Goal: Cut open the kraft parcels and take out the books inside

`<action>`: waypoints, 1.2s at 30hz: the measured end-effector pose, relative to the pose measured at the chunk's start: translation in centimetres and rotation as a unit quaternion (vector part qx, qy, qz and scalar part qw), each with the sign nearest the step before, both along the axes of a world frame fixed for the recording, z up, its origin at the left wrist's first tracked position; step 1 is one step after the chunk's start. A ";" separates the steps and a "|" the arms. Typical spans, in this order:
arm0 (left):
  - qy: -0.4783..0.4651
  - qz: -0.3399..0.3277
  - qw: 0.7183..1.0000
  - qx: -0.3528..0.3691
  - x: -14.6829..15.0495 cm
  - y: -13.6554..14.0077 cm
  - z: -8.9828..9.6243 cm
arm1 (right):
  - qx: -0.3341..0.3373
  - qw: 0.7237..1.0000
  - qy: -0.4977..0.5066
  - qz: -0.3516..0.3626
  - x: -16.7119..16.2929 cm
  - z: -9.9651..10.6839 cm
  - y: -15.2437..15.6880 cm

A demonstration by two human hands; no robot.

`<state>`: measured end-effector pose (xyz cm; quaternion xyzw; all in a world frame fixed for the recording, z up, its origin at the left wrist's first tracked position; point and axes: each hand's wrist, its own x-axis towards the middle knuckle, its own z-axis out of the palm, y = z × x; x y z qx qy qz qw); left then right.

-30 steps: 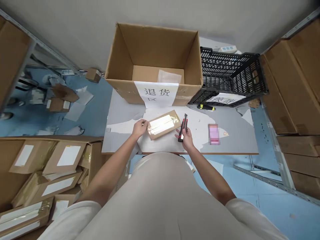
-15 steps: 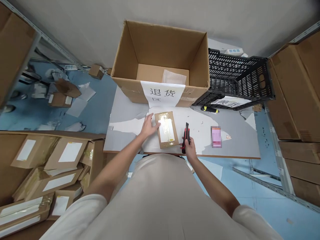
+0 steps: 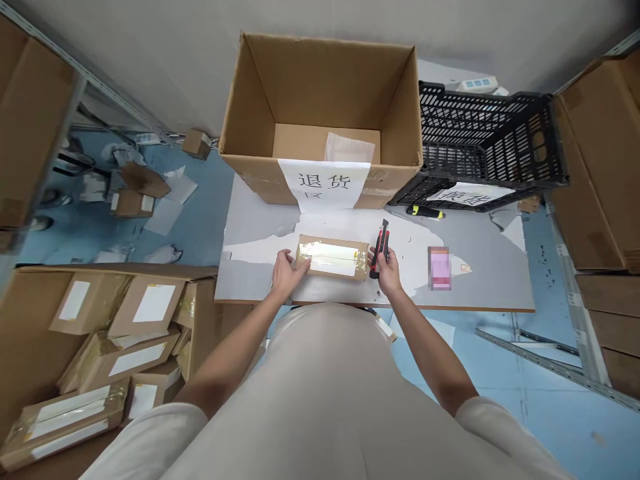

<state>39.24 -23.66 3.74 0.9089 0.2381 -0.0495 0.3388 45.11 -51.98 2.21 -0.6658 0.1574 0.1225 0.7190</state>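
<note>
A small taped cardboard parcel (image 3: pixel 306 243) with a white label (image 3: pixel 333 258) lies crosswise on the table, long side facing me. My left hand (image 3: pixel 286 275) grips its left end, thumb on top and fingers around the outer side. In my right hand (image 3: pixel 390 275) is a red and black box cutter (image 3: pixel 383 241), blade end pointing away from me. That hand is at the parcel's right end; whether its fingertips touch the cardboard I cannot tell.
Behind the parcel stand a large open carton (image 3: pixel 260 175) and a black plastic crate (image 3: pixel 500 175). A yellow-black tool (image 3: pixel 425 212) lies before the crate, and a blurred pink item (image 3: pixel 440 269) at right. A big carton (image 3: pixel 204 327) of parcels stands at left.
The parcel has turned from lengthwise to crosswise. My left hand has closed on its left end. My right hand, still holding the box cutter, has moved slightly right and away from me.
</note>
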 end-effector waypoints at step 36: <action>-0.088 -0.413 0.894 0.151 5.9 -2.8 0.2 | -0.042 0.948 0.076 0.308 -4.5 1.6 -8.3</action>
